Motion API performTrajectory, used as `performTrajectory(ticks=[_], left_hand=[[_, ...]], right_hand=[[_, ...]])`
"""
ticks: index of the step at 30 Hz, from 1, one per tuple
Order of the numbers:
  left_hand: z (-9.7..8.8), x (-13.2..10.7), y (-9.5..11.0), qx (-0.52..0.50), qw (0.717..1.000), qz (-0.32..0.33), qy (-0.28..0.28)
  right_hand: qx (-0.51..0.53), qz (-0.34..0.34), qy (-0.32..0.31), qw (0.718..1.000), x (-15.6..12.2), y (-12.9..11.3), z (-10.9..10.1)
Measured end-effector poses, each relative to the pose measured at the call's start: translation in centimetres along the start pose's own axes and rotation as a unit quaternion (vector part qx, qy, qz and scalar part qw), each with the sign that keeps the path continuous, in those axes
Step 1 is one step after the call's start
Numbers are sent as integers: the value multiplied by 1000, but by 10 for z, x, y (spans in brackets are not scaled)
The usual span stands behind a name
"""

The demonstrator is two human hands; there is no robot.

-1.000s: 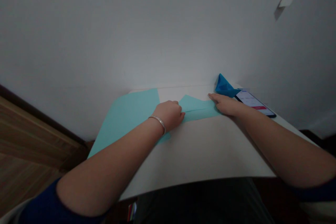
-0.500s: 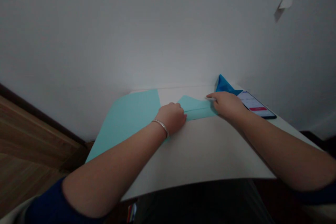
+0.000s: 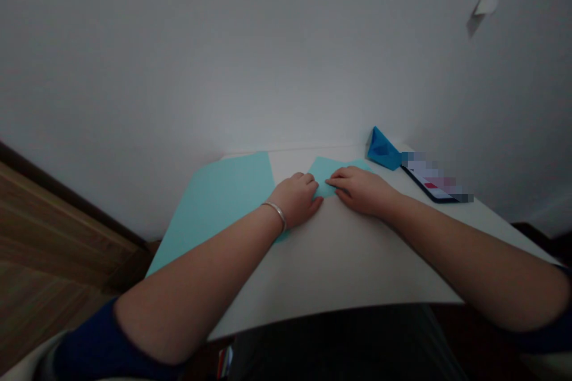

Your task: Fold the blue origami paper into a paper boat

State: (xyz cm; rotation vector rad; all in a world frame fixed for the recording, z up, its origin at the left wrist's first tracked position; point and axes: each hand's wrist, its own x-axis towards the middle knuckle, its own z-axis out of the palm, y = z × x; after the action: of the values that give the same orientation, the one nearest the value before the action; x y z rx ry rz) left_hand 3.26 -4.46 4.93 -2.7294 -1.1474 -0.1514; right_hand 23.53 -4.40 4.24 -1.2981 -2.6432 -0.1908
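A folded piece of light turquoise paper (image 3: 322,168) lies on the white table, partly covered by both hands. My left hand (image 3: 295,199), with a bracelet at its wrist, is closed on the left part of this paper, fingers curled and thumb at the near edge. From the right, my right hand (image 3: 364,190) comes across the paper, its thumb and fingers drawn together at the middle near the left fingertips. How firmly each hand pinches the paper is hard to see.
A larger turquoise sheet (image 3: 214,202) covers the table's (image 3: 348,268) left side. At the back right stands a blue folded paper shape (image 3: 383,152), beside a phone or tablet (image 3: 435,186) with a partly blurred screen. A wall (image 3: 286,59) rises behind the table.
My right hand has moved left, from the paper's right end to its middle, close to my left hand. The blue shape and the screen device are now less covered.
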Motion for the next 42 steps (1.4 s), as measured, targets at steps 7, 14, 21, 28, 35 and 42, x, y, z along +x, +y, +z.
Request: performTrajectory(ticks=[7,14,21,28,35,42], left_hand=[[-12,-3,12,45,996,-79,-16],[-21,-3,20,55,984,-157,-59],[-16,-3,21,56,984,-159,-51],[-13,-4,19,62,986,-152,-42],[-13,-4,18,69,985,-153,-34],[-5,-4,12,66,986,-151,6]], right_hand=[[-32,91,-18,995,2,3,-3],[-75,162,-49,983,2,7,-8],[-113,274,-86,951,-1,7,-16],[-109,332,-80,934,-2,20,-10],[-96,329,-61,937,-4,20,-11],[-103,317,-49,942,-7,17,-10]])
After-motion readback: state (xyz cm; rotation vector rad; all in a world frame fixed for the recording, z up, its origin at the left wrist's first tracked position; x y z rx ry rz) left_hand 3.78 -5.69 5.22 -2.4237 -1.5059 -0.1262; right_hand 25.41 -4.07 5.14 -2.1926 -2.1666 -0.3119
